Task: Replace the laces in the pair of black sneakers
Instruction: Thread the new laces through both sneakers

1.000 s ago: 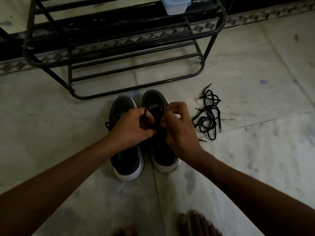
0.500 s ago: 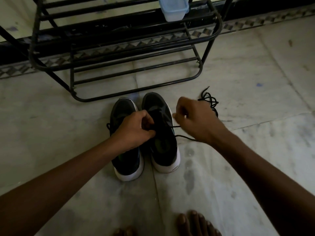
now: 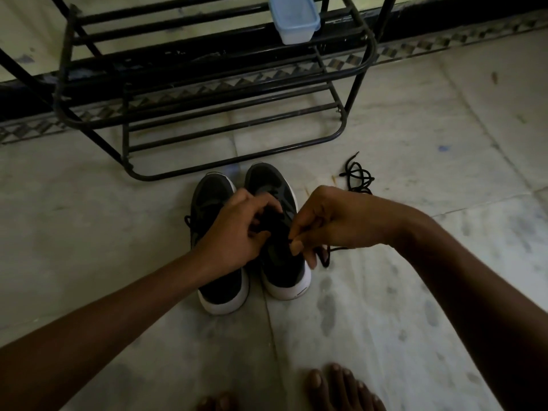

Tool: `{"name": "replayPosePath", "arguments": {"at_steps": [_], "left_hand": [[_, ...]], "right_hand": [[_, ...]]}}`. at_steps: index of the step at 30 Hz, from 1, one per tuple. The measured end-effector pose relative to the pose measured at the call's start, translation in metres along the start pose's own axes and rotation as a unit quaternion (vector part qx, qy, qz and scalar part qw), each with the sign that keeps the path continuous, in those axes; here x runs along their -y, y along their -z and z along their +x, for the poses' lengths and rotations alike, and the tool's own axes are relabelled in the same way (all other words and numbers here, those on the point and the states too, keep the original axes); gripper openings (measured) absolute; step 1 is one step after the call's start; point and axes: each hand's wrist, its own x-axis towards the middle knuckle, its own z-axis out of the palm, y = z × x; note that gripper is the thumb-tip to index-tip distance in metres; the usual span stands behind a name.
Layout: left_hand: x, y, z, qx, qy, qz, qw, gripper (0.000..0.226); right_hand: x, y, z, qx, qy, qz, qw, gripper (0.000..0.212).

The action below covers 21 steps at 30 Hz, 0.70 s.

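Two black sneakers with white soles stand side by side on the floor, toes pointing away: the left sneaker (image 3: pixel 221 289) and the right sneaker (image 3: pixel 284 274). My left hand (image 3: pixel 234 229) grips the lacing area of the right sneaker, fingers curled over its tongue. My right hand (image 3: pixel 329 221) pinches a black lace (image 3: pixel 327 256) beside that shoe; the lace end hangs below my fingers and trails right along the floor. A loose pile of black laces (image 3: pixel 357 176) lies behind my right hand, partly hidden by it.
A black metal shoe rack (image 3: pixel 207 93) stands just beyond the sneakers, with a pale blue plastic box (image 3: pixel 295 20) on an upper shelf. The floor is pale marble tile (image 3: pixel 430 129). My bare toes (image 3: pixel 338 387) show at the bottom edge.
My right hand pulled the lace out to the right, then came back in close to the right sneaker and lower. My left hand stayed on the shoe.
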Motion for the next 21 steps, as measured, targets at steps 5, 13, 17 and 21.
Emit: {"name": "replayPosePath", "arguments": {"at_steps": [5,13,17,21], "left_hand": [[0.000,0.004,-0.013,0.076,-0.074,0.059,0.993,0.021],[-0.003,0.020,-0.027,0.159,-0.109,0.035,0.981,0.021],[-0.001,0.021,-0.027,0.113,-0.086,-0.012,0.990,0.019],[-0.013,0.011,-0.020,0.004,0.055,-0.168,0.984,0.010]], "right_hand": [[-0.011,-0.003,0.001,0.073,-0.111,0.025,0.991,0.021],[-0.046,-0.014,0.012,0.000,-0.210,-0.206,0.956,0.035],[-0.045,-0.015,0.007,-0.007,-0.177,-0.127,0.976,0.010],[-0.024,-0.008,-0.009,-0.017,-0.106,0.014,0.994,0.013]]}}
